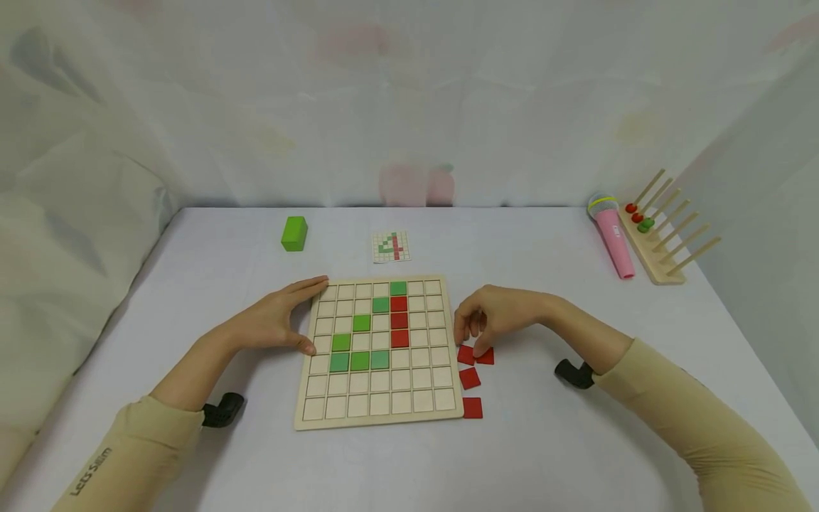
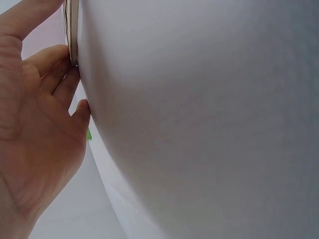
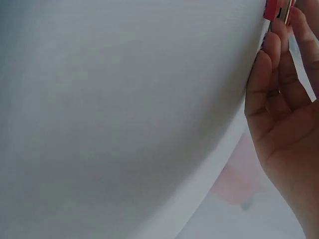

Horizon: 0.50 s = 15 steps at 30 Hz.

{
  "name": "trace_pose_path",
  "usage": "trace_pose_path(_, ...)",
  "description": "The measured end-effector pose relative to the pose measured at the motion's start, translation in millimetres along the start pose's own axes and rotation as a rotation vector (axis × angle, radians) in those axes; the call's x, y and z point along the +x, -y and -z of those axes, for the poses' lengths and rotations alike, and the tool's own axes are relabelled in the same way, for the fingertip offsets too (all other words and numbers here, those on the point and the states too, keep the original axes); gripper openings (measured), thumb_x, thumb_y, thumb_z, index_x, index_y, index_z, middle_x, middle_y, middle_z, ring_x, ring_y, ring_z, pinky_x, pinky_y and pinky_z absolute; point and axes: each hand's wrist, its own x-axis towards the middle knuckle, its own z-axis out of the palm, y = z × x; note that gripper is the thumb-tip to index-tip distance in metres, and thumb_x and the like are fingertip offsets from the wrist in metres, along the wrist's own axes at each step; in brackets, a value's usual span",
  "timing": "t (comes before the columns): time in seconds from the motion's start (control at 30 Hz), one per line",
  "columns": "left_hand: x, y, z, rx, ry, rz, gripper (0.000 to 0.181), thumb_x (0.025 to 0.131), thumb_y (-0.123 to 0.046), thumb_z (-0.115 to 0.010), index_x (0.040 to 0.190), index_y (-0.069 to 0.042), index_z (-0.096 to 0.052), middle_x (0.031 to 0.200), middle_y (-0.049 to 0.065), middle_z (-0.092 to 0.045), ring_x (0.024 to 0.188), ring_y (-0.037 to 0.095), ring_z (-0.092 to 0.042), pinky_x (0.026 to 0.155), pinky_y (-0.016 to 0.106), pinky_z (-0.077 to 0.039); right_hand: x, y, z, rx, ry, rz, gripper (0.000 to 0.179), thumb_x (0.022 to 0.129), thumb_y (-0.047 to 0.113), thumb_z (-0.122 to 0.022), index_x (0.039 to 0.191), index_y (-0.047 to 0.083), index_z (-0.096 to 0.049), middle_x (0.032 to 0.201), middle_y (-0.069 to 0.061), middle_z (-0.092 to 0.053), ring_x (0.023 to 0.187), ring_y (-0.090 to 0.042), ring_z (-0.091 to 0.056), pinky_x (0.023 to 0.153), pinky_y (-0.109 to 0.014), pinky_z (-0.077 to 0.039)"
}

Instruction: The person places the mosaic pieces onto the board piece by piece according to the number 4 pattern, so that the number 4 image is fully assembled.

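A square wooden grid board (image 1: 358, 419) lies on the table with green and red tiles in some cells. My left hand (image 1: 271, 318) rests at its upper left, thumb on the left edge and fingertips at the far corner. The left wrist view shows the fingers (image 2: 60, 82) against the board's side (image 2: 74, 30). My right hand (image 1: 505, 313) is just off the board's right edge, pinching a red tile (image 1: 466, 355) between thumb and index finger. Close by lie other red tiles (image 1: 470, 378). In the right wrist view, its fingers (image 3: 261, 84) are curled near a red tile (image 3: 270, 10).
Behind the board lies a small pattern card (image 1: 391, 247), with a green block (image 1: 294, 234) to its left. At the far right are a pink toy microphone (image 1: 616, 242) and a wooden peg stand (image 1: 665, 270) with red and green beads. A white curtain hangs behind the table.
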Motion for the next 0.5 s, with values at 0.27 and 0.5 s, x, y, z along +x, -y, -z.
trace_pose_path(0.27,-2.1,-0.8,0.5,0.005,-0.008,-0.016,0.122,0.061,-0.047,-0.09,0.158,-0.013,-0.025,0.166,0.012,-0.022,0.153,0.041,-0.02,0.12,0.061,-0.023,1.0,-0.4,-2.9,-0.043,0.0,0.006,0.025,0.074,0.011,-0.084,0.095,0.021,-0.074,0.089,0.001,-0.068,0.082,-0.015,-0.057,0.072,-0.022,-0.049)
trace_pose_path(0.5,-3.3,-3.0,1.9,0.008,-0.004,-0.014,0.122,0.061,-0.048,-0.09,0.158,-0.013,-0.024,0.166,0.013,-0.022,0.152,0.042,-0.02,0.119,0.062,-0.023,2.6,-0.4,-5.5,-0.069,-0.003,0.009,0.024,0.074,0.013,-0.085,0.093,0.022,-0.074,0.086,0.0,-0.065,0.082,-0.015,-0.057,0.07,-0.022,-0.048)
